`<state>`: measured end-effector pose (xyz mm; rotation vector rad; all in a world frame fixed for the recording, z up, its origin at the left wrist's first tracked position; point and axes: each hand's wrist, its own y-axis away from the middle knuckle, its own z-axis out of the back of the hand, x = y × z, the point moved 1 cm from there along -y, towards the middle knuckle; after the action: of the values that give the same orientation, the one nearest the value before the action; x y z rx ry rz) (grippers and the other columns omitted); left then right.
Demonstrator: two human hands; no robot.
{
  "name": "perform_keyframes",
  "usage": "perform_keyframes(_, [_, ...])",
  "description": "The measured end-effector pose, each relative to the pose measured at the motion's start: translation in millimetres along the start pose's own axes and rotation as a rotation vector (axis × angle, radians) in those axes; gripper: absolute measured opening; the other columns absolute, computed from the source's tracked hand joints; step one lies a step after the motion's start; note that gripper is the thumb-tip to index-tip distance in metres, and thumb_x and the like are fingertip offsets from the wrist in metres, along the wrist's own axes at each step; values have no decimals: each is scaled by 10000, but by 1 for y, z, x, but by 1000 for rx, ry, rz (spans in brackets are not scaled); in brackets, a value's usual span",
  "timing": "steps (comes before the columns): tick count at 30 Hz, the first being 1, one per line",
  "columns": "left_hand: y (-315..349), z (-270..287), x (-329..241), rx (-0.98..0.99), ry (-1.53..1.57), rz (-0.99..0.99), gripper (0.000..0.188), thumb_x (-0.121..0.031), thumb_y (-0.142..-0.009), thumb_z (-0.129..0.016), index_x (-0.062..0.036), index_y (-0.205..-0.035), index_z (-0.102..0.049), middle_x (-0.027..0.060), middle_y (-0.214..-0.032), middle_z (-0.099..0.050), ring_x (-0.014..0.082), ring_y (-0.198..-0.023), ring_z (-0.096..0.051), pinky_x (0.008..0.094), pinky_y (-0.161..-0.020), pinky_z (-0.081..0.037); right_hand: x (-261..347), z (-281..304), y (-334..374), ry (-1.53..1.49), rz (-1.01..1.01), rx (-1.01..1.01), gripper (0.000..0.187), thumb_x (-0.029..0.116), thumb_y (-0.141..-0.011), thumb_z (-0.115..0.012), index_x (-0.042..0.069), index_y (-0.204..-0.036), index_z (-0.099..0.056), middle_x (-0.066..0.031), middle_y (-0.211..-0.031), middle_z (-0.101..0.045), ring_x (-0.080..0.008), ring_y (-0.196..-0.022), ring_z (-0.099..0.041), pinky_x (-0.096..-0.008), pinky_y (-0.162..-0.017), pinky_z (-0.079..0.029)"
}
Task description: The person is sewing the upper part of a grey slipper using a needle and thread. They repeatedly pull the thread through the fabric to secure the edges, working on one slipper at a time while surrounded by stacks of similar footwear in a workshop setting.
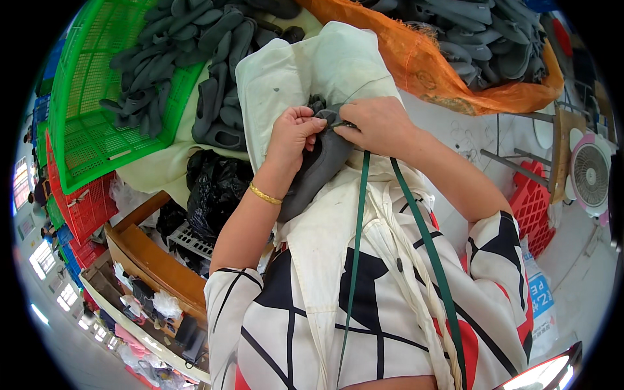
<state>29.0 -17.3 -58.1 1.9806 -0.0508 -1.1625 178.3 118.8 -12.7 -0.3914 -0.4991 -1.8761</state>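
A dark grey shoe (322, 170) lies on my lap over the pale apron (354, 58), with its toe end toward my body. My left hand (290, 138) is closed, thumb and finger pinching the shoe's far edge. Close beside it, my right hand (383, 125) is closed round a small dark metal tool (344, 124), only part of which shows between the fingers. The tool's tip is at the shoe's edge. A thin dark thread (370, 83) curves above the right hand. Two strands of green cord (358, 240) run down my front and end under the right hand.
A green crate (84, 117) at the upper left and an orange sack (416, 62) at the upper right hold more grey shoes. Black plastic bags (218, 188) and a wooden drawer (156, 260) stand at left. A fan (590, 170) and red crate (533, 214) are at right.
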Motion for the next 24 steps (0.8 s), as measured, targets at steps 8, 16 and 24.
perform_keyframes(8, [0, -1, -2, -5, 9, 4, 308, -42, -820, -771, -68, -1033, -551, -23, -722, -587, 72, -534, -491, 208, -481, -367, 1, -2, -5, -4, 7, 25, 271, 335, -862, -636, 71, -806, -658, -84, -796, -680, -306, -798, -672, -440, -655, -524])
perform_keyframes(16, [0, -1, -3, 18, -10, -9, 298, -31, -820, -750, -42, -1029, -538, -4, -750, -591, 68, -572, -503, 208, -483, -398, 2, -5, -1, -4, 17, -7, 265, 336, -853, -653, 76, -803, -653, -88, -799, -673, -310, -798, -668, -444, -658, -519])
perform_keyframes(24, [35, -11, -22, 83, -164, -195, 292, -7, -835, -744, -60, -1029, -532, 1, -796, -625, 41, -604, -519, 183, -493, -385, 12, 9, 26, -438, -122, -5, 317, 372, -900, -697, 63, -943, -641, -82, -835, -676, -231, -749, -667, -376, -650, -519])
